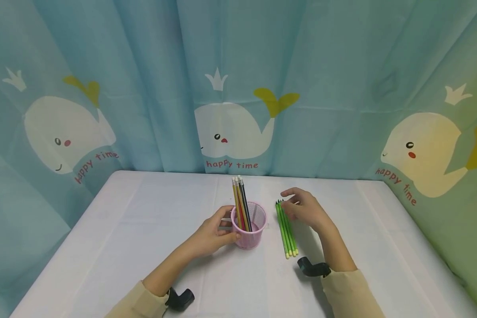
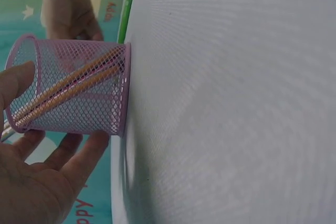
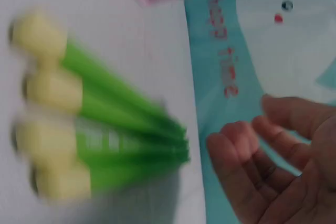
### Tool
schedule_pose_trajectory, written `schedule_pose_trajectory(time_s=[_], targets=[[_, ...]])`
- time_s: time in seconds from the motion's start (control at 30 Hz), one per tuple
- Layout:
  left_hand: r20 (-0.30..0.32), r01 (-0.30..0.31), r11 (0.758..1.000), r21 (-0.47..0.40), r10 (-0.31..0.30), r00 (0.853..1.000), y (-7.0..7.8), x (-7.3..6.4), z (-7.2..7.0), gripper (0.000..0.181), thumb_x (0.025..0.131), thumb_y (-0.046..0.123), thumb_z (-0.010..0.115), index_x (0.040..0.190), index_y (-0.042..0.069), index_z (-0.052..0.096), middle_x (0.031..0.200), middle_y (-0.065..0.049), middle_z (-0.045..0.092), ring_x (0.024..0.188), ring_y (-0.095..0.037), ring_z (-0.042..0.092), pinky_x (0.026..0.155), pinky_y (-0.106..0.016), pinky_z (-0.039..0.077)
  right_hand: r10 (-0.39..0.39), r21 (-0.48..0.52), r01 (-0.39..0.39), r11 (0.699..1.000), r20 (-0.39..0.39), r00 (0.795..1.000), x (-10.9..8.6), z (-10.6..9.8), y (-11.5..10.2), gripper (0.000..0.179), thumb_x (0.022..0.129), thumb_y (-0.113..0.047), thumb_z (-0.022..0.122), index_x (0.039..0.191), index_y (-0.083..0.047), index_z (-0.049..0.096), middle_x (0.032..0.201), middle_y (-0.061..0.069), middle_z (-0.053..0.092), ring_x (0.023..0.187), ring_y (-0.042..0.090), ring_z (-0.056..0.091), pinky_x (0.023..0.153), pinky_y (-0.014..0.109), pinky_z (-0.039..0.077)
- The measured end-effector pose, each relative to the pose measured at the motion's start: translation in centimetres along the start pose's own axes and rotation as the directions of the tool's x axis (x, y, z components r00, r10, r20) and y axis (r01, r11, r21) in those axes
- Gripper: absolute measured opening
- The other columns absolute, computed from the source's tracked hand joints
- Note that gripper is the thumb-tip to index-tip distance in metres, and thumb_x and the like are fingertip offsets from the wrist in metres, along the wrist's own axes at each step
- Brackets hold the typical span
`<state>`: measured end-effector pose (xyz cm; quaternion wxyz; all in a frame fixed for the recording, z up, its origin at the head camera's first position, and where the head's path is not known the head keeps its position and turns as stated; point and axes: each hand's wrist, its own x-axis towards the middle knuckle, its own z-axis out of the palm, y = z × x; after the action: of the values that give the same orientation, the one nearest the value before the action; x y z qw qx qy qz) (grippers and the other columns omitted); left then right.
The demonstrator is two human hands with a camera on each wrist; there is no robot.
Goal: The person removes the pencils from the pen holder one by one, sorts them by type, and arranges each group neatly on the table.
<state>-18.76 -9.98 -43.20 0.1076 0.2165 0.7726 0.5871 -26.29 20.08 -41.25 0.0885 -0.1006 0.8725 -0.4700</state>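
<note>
- The work looks part done, as I judge it: a cluster of pencils (image 1: 237, 205), in yellow, red and black, already stands inside the pink mesh cup (image 1: 249, 240), eraser ends up and leaning left.
- What seems left is the four green pencils (image 1: 285, 229), which lie side by side on the tabletop (image 1: 123, 247) just to the right of the cup, apart from it.
- The left hand (image 1: 214, 234) is at the cup's left side, thumb and fingers clasped around its wall. The cup stands upright.
- The right hand (image 1: 306, 207) is to the right of the cup, above the pointed ends of the green pencils, its thumb and fingers bent but apart, with nothing between them. None of the green pencils looks picked up yet.
- The head view alone gives the whole layout around the cup, and shows the green pencils' dark points facing away from the person.
- The left wrist view shows, through the cup's mesh, how the pencils slant down to its base, and the thumb on the side opposite the fingers.
- The right wrist view brings out the four pale ends of the green pencils, though blurred, and the gap between thumb and fingers; it cuts off most of the cup.
</note>
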Motion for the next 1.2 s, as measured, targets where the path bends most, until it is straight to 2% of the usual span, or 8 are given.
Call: schedule_pose_trajectory(time_s=[0.07,0.17,0.3,0.4,0.5,0.67,0.97,1.2], targets=[[0.001,-0.002,1.0,0.0,0.002,1.0,0.0,0.0,0.0,0.065,0.091,0.014,0.072,0.146,0.007,0.038,0.14,-0.022,0.05,0.125,-0.038,0.056,0.101,-0.035,0.054,-0.095,0.033,0.095,0.995,-0.012,0.995,0.0,0.8,-0.7,0.036,0.097,-0.02,0.065,0.129,-0.003,0.059,0.101,0.017,0.067,0.08,0.029,0.066,0.07,0.032,0.06],[0.003,-0.003,1.0,-0.002,0.003,1.0,0.0,0.0,0.0,0.065,0.092,0.013,0.072,0.146,0.007,0.037,0.14,-0.023,0.049,0.125,-0.038,0.056,0.102,-0.036,0.054,-0.227,0.066,0.23,0.971,-0.049,0.973,-0.2,2.4,-2.1,0.032,0.099,-0.025,0.063,0.125,-0.007,0.062,0.109,0.015,0.068,0.093,0.031,0.066,0.077,0.034,0.061],[0.007,-0.003,1.0,-0.002,0.003,1.0,0.0,0.0,0.0,0.066,0.092,0.014,0.072,0.147,0.008,0.036,0.142,-0.023,0.048,0.125,-0.038,0.056,0.102,-0.036,0.054,-0.317,0.106,0.325,0.94,-0.086,0.944,-0.6,4.8,-4.0,0.033,0.101,-0.028,0.06,0.129,-0.011,0.062,0.125,0.012,0.066,0.112,0.028,0.062,0.093,0.045,0.057],[0.004,-0.005,1.0,-0.003,0.005,1.0,0.1,0.0,-0.1,0.066,0.092,0.014,0.071,0.147,0.008,0.036,0.142,-0.024,0.048,0.125,-0.039,0.056,0.102,-0.038,0.054,-0.315,0.159,0.319,0.934,-0.052,0.948,-0.9,6.1,-5.0,0.039,0.102,-0.03,0.057,0.138,-0.013,0.057,0.136,0.012,0.061,0.126,0.029,0.056,0.103,0.053,0.051],[0.005,-0.014,1.0,-0.01,0.014,1.0,0.0,0.0,-0.2,0.065,0.092,0.014,0.071,0.147,0.007,0.036,0.142,-0.025,0.047,0.125,-0.04,0.056,0.102,-0.039,0.054,-0.305,0.207,0.296,0.933,0.015,0.952,-1.2,6.8,-5.5,0.045,0.104,-0.029,0.052,0.146,-0.011,0.05,0.143,0.015,0.055,0.134,0.031,0.05,0.109,0.056,0.045],[0.015,-0.026,1.0,-0.009,0.026,1.0,-0.2,0.0,-0.1,0.065,0.093,0.014,0.07,0.147,0.007,0.035,0.142,-0.024,0.047,0.126,-0.04,0.056,0.1,-0.034,0.054,-0.281,0.266,0.253,0.93,0.071,0.957,-1.3,7.6,-5.4,0.044,0.105,-0.027,0.052,0.144,-0.005,0.05,0.141,0.014,0.057,0.136,0.032,0.049,0.114,0.055,0.039],[0.008,-0.019,1.0,-0.008,0.019,1.0,-0.1,0.0,-0.1,0.064,0.093,0.012,0.07,0.146,0.008,0.036,0.141,-0.024,0.048,0.125,-0.04,0.056,0.1,-0.036,0.055,-0.23,0.296,0.241,0.924,-0.072,0.97,-1.1,7.8,-5.4,0.024,0.097,-0.017,0.064,0.115,-0.002,0.06,0.122,0.015,0.064,0.126,0.029,0.055,0.11,0.052,0.045],[0.008,-0.016,1.0,-0.012,0.016,1.0,-0.1,-0.1,-0.1,0.064,0.092,0.013,0.07,0.146,0.007,0.036,0.141,-0.024,0.048,0.125,-0.04,0.056,0.101,-0.038,0.054,-0.211,0.296,0.231,0.927,-0.1,0.972,-1.1,7.4,-5.5,0.021,0.096,-0.017,0.066,0.109,-0.002,0.058,0.112,0.014,0.064,0.112,0.026,0.058,0.097,0.037,0.052]])
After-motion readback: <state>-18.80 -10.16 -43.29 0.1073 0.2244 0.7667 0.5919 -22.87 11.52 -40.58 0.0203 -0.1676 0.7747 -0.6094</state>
